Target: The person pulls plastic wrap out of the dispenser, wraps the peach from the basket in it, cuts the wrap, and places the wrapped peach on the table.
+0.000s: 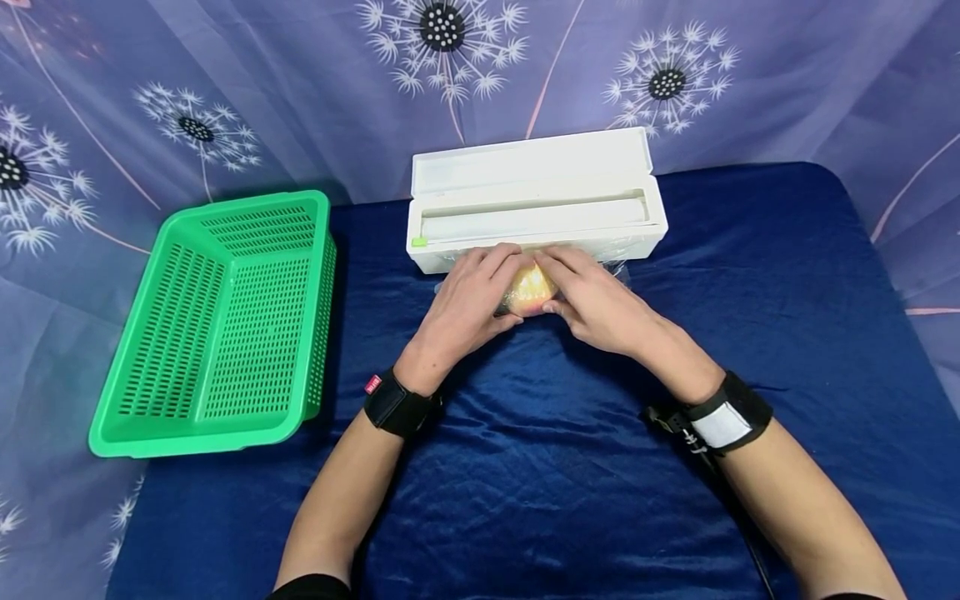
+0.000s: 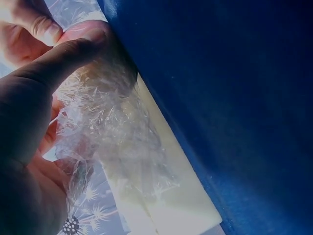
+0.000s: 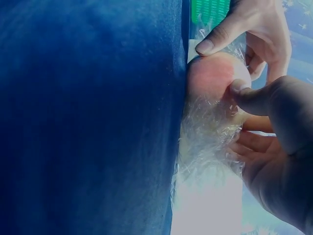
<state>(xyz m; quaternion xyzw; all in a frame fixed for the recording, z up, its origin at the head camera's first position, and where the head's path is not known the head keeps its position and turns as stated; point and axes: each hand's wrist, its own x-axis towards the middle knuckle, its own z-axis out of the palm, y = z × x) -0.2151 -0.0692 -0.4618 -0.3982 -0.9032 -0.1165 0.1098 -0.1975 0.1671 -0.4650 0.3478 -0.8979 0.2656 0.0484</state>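
A round yellow and pinkish-red apple [image 1: 532, 290] sits between both hands, with crumpled clear cling film [image 2: 105, 117] gathered about it. My left hand [image 1: 474, 298] grips its left side, thumb on the near face and fingers over the top. From the right, my right hand [image 1: 596, 302] holds it the same way, and the right wrist view shows that thumb [image 3: 239, 88] pressed on the skin. Loose film bunches out past the fingers on both sides. Just behind the hands stands a white cling film box [image 1: 536, 204], lid up, a roll [image 1: 532, 219] inside.
To the left stands a green perforated plastic basket [image 1: 318, 317]. A dark blue cloth [image 1: 540, 467] covers the table. Behind it hangs a purple curtain with dandelion prints [image 1: 300, 100]. The box's lime-green cutter slider [image 1: 419, 242] is at its front left corner.
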